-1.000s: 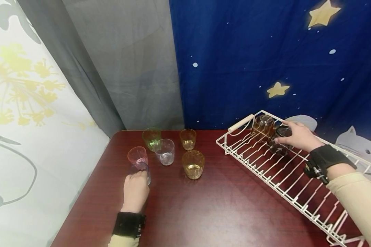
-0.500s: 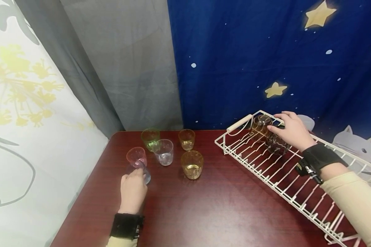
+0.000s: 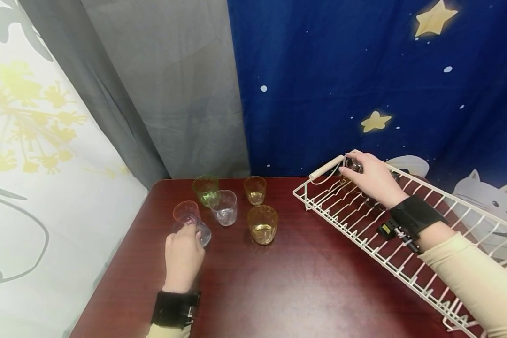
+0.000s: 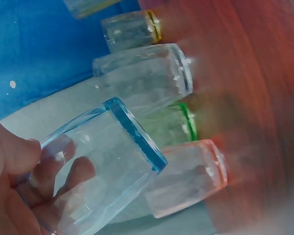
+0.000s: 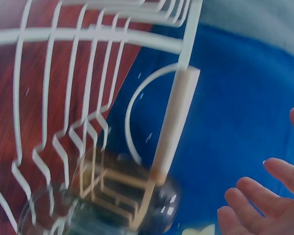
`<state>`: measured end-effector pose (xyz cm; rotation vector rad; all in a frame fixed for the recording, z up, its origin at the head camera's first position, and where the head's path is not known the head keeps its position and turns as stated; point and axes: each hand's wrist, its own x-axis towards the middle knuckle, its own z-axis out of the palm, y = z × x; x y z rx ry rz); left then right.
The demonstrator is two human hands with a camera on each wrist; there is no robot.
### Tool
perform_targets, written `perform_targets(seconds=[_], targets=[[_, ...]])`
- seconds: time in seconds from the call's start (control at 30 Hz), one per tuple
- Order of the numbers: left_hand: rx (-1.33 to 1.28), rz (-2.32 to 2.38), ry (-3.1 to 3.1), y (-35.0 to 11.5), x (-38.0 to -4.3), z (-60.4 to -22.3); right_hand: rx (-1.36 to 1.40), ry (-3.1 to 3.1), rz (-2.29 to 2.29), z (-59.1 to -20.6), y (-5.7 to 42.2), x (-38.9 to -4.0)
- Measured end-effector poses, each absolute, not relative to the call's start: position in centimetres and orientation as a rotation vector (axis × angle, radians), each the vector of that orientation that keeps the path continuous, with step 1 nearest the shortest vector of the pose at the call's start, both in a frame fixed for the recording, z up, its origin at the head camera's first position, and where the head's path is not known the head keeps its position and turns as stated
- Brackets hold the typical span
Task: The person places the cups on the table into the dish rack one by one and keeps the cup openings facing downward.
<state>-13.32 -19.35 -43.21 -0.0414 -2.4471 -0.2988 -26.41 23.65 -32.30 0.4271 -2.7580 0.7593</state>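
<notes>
My left hand (image 3: 185, 253) holds a clear glass with a blue-tinted base (image 4: 134, 134). The glass is tilted, raised off the table, and overlaps a pink glass (image 3: 187, 211) in the head view. Over the far left end of a white wire dish rack (image 3: 378, 256), my right hand (image 3: 373, 178) hovers with fingers spread. An amber glass (image 5: 159, 205) rests bottom up in the rack below it, partly hidden by the hand in the head view. Beside that is a dark glass (image 5: 44, 210), mostly covered by the hand from above.
On the red-brown table (image 3: 253, 291) stand a green glass (image 3: 205, 188), a clear glass (image 3: 225, 209), a small yellow glass (image 3: 255, 190) and a larger yellow glass (image 3: 263, 224). The rack has a wooden handle (image 3: 327, 167). A blue curtain (image 3: 304, 94) hangs behind.
My right hand has let go of the dark glass and moved left over the amber one. My left hand has lifted and tilted the blue-tinted glass, its base swinging out to the right.
</notes>
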Motion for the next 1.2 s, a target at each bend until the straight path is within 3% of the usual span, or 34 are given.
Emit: perform_targets(seconds=[0.7,1.2], targets=[[-0.099,-0.508,-2.260,-16.1,-12.7,-39.5,0.632,-2.707,0.912,-33.2,15.5,-21.3],[-0.131,-1.014,-2.255,-13.3,-12.3,-39.3,0.653,-2.678,1.579,-36.3,12.1,-19.1]])
